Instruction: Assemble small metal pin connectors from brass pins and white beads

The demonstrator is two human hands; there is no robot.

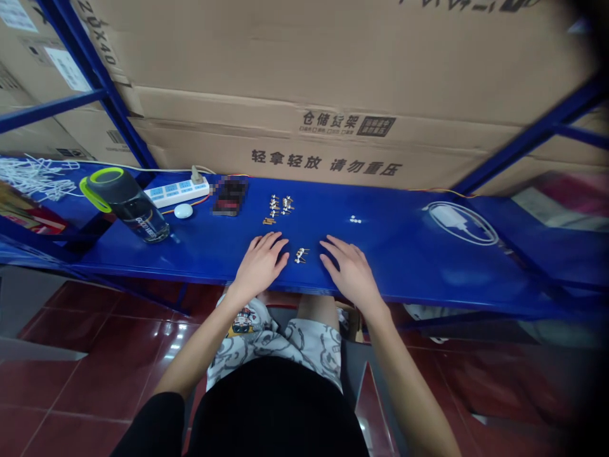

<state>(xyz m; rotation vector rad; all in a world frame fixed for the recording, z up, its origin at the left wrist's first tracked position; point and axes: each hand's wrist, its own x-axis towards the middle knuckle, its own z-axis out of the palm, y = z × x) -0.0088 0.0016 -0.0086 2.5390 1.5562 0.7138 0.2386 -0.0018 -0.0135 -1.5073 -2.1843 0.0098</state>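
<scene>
My left hand [261, 265] rests on the blue shelf [404, 254] with its fingers apart and nothing in it. Opposite it, my right hand [349, 270] lies the same way, fingers spread and holding nothing. Between the two hands is a small cluster of white and brass-coloured parts [301, 255], touched by neither. Farther back, beyond my left hand, stand several similar white and brass pieces [275, 206] in two short rows. Some small brass-coloured pieces [269, 221] lie just in front of them. A few tiny white pieces [355, 219] sit beyond my right hand. Their exact kind is too small to tell.
At the left stand a dark bottle [137, 206] with a lime-green loop, a white power strip [177, 192] and a white oval object [183, 211]. A pixelated dark object [229, 197] lies nearby. A coiled white cable [464, 223] is at the right. Large cardboard [285, 63] backs the shelf.
</scene>
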